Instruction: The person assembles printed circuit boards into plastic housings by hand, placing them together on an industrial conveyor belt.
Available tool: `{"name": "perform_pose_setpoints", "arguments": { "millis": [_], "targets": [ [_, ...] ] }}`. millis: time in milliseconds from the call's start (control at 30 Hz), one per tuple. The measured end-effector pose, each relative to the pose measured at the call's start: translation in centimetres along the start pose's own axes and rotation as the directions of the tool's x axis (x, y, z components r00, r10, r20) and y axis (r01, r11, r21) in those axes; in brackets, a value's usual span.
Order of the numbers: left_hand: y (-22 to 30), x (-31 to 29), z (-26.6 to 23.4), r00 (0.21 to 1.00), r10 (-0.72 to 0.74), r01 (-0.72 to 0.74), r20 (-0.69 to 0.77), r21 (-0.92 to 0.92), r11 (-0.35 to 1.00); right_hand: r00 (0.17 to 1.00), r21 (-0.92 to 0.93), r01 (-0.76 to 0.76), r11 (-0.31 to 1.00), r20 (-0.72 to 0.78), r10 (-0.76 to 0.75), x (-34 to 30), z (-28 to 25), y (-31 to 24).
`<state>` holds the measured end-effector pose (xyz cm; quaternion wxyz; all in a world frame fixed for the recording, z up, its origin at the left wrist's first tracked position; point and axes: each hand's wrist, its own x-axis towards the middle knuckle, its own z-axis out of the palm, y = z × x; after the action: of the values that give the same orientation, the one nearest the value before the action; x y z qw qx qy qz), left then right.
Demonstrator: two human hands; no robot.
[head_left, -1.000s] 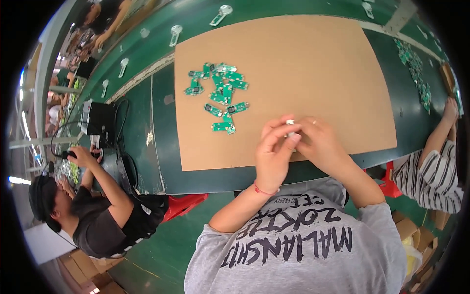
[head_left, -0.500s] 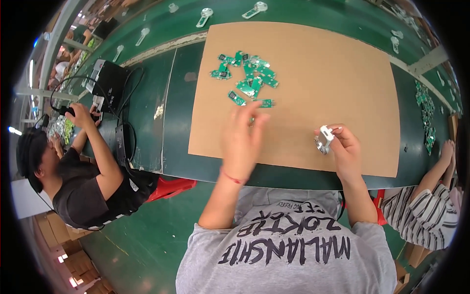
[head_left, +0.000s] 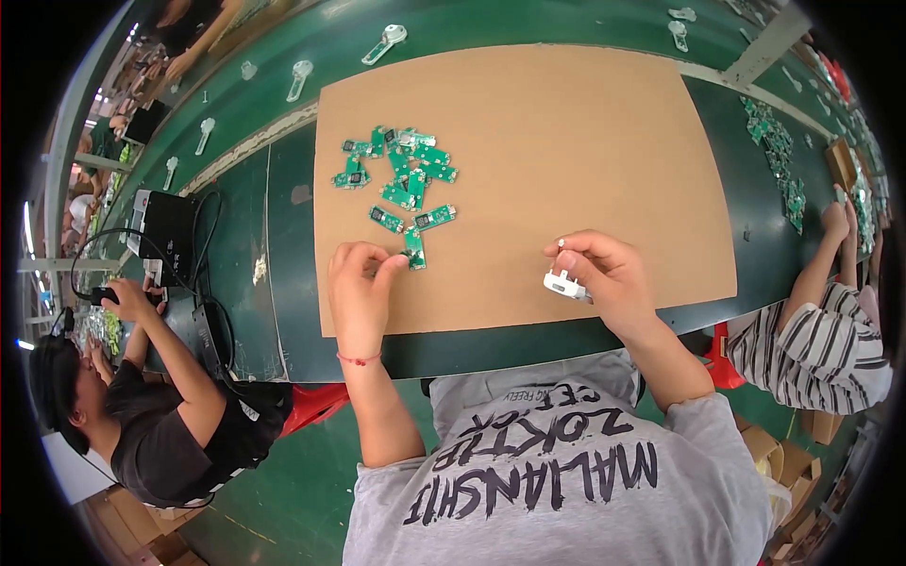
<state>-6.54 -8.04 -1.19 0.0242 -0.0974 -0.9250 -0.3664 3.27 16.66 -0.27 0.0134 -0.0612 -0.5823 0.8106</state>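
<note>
My left hand [head_left: 359, 288] is at the lower left of the cardboard, fingers curled. Its thumb and fingertips close at the left edge of a small green circuit board [head_left: 415, 247], which lies flat. Beyond it is a loose cluster of similar circuit boards [head_left: 415, 179], some carrying dark square parts. Over the cardboard to the right, my right hand [head_left: 612, 278] grips a small white plastic housing [head_left: 563, 285] with a slot in its end. A tiny pale piece [head_left: 562, 243] shows at the right fingertips; its kind is unclear.
A brown cardboard sheet [head_left: 528, 123] covers the green bench. White key-shaped parts [head_left: 385, 44] lie on the green strip beyond. More circuit boards [head_left: 776, 156] are piled right. A black box [head_left: 170, 236] with cables stands left. One person works on each side.
The view has shifted, moving the scene leftward. My left hand has come down beside the nearest circuit board, its fingers closing at the edge. My right hand has turned the white housing.
</note>
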Motion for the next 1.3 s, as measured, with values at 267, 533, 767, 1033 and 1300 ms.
{"name": "perform_pose_setpoints", "arguments": {
  "millis": [267,533,767,1033,1300],
  "targets": [
    [3.4,-1.0,1.1,0.994,-0.011,0.106,0.109,-0.927,0.359,0.992,0.012,-0.069,0.998,0.109,0.067,-0.1,0.1,0.1],
    [8.3,-2.2,3.7,0.960,0.041,0.280,0.278,-0.959,-0.044,0.980,-0.028,0.002,1.000,0.199,0.003,-0.6,1.4,-1.9],
    [10.0,-4.1,5.0,0.957,0.005,0.289,0.290,-0.954,0.073,0.989,-0.042,0.068,0.997,0.134,-0.062,-0.6,1.8,-1.8],
    [9.3,-4.3,5.0,0.980,0.198,-0.097,0.013,-0.840,0.533,0.982,-0.090,0.058,0.994,0.183,-0.041,-0.7,1.7,-1.5],
    [9.2,-4.0,5.2,0.897,0.360,-0.439,-0.258,-0.627,0.643,0.982,-0.055,0.093,0.994,0.169,-0.083,-0.7,2.1,-1.4]
  ]
}}
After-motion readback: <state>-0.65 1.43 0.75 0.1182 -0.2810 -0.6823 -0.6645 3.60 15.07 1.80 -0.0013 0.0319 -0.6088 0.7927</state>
